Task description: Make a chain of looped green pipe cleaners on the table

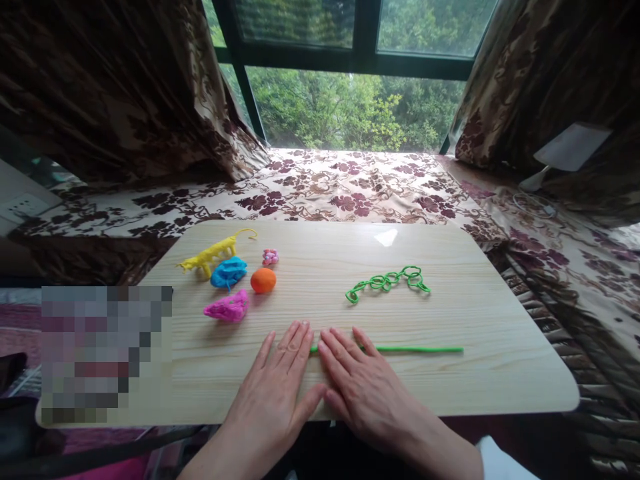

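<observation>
A thin green roll of modelling clay (420,349) lies lengthwise near the front of the wooden-topped table (480,380). My left hand (280,380) rests flat with its fingers stretched out, at the roll's left end, which its fingers hide. Beside it, my right hand (355,373) also lies flat, its fingers across the roll; the thumbs nearly meet. Farther back on the right sits a chain of green clay rings (387,282). To the left are an orange clay ball (263,281), a magenta clay piece (227,307) and a blue clay piece (229,273).
A yellow clay animal (213,256) with a thin curled tail stands at the back left, near a small pink-and-white lump (271,257). A pixelated patch covers the left table corner. Behind is a ledge with flowered cloth (345,187), with a white lamp (570,147) at right.
</observation>
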`<state>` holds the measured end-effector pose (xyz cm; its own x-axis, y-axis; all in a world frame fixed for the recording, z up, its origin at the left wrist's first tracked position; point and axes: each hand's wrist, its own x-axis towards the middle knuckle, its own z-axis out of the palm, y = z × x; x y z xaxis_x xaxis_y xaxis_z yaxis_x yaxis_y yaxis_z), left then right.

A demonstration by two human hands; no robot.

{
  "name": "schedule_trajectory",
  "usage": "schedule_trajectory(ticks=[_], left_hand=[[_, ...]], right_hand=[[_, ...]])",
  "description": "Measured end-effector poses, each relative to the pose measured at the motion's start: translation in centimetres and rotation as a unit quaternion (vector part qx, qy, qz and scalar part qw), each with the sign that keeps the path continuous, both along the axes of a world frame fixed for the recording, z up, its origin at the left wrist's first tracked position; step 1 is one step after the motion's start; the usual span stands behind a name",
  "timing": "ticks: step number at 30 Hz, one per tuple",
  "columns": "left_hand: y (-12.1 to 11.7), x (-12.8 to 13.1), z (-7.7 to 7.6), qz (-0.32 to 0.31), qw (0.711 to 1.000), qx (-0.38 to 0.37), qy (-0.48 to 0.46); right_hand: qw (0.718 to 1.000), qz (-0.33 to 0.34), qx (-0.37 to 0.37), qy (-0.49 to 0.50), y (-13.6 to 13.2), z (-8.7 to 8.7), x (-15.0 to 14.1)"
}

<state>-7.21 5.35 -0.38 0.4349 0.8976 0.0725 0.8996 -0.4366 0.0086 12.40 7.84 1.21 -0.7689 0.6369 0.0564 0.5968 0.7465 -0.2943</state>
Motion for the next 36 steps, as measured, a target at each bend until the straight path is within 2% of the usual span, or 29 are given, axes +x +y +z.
schedule_trajectory(ticks=[2, 4, 9, 15, 21, 23, 27, 29, 32, 34, 36], left_hand=[[-0.7, -0.5, 0.1, -0.024, 1.0, -0.012, -0.002], [-0.2, -0.5, 0.1, -0.026, 0.999, -0.017, -0.009], [2.5, -0.4, 0.1, 0.019, 1.0, -0.001, -0.025], [-0.2, -1.2, 0.0, -0.033, 0.999, -0.02, -0.014], [2.3, -0.7, -0.3, 0.029, 0.999, 0.002, -0.026], [1.9, -0.9, -0.1, 0.019, 1.0, 0.004, -0.024], [-0.6, -1.5, -0.1, -0.026, 0.999, -0.008, -0.018], [-0.3, -1.3, -0.3, -0.012, 1.0, -0.005, -0.025], [1.8, -0.7, -0.4, 0.031, 0.999, 0.007, -0.035], [2.3, -0.7, -0.4, 0.038, 0.999, 0.007, -0.031], [1.4, -1.0, -0.2, 0.019, 1.0, -0.004, -0.022]], right_hand=[[0.999, 0.037, -0.007, -0.011, -0.4, -0.5, 0.4], [0.999, 0.045, -0.005, -0.018, 0.0, -0.7, 0.5], [0.998, -0.046, 0.027, -0.033, 2.2, -0.8, -0.7], [0.998, 0.035, 0.024, -0.04, 0.1, -0.7, 0.7], [0.997, -0.053, 0.021, -0.043, 2.4, -0.9, -0.6], [0.998, -0.039, 0.02, -0.047, 1.8, -0.8, -0.1], [0.999, 0.006, 0.023, -0.047, -0.4, -0.9, 1.1], [0.998, -0.016, 0.027, -0.046, -0.2, -1.1, 0.8], [0.996, -0.07, 0.035, -0.043, 1.4, -1.4, -0.2], [0.996, -0.073, 0.038, -0.043, 1.6, -1.3, -0.3], [0.997, -0.046, 0.038, -0.047, 0.6, -1.1, 0.5]])
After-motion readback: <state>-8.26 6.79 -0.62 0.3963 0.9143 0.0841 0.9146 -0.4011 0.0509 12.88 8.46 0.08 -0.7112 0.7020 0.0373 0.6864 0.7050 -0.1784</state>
